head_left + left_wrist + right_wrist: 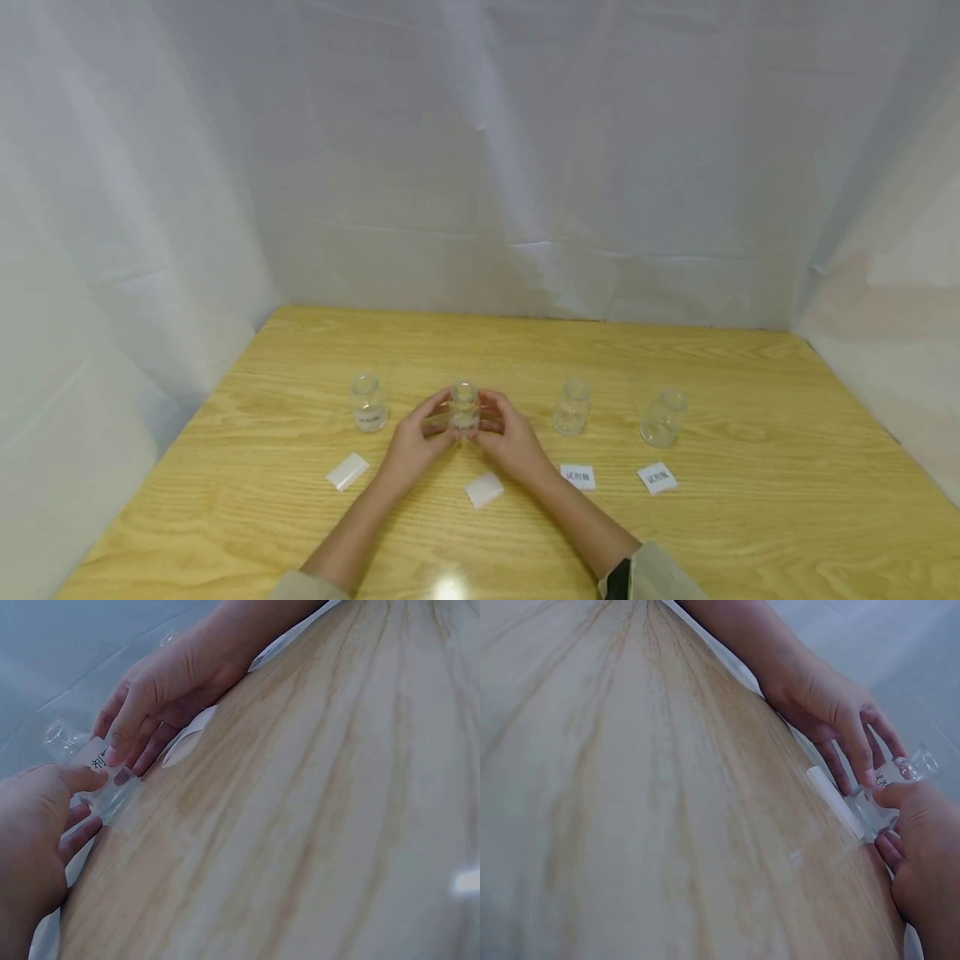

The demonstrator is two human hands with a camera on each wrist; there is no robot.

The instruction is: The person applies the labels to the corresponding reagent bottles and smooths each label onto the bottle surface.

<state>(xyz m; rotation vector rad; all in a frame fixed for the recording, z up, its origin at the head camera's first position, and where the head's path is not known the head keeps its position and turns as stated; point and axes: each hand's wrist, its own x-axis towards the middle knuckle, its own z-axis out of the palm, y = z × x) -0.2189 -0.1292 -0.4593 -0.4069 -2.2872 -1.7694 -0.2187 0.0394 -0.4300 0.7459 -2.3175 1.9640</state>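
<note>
Between my two hands, a small clear glass bottle (465, 402) stands upright over the middle of the table. My left hand (411, 446) curls round its left side, and my right hand (517, 448) holds it from the right. Both thumbs press on a white label (96, 756) with dark printed characters on the bottle's front. In the right wrist view the bottle's neck (927, 760) shows beyond the thumbs. Left of my hands stands another glass bottle (367, 402) bearing a similar label low on its front.
Two glass bottles (572, 407) (663, 417) without visible labels stand to the right. Before them lie two printed white labels (577, 477) (657, 478). Blank white slips (347, 472) (483, 490) lie near my forearms. White sheeting (525, 167) encloses the wooden table (750, 517).
</note>
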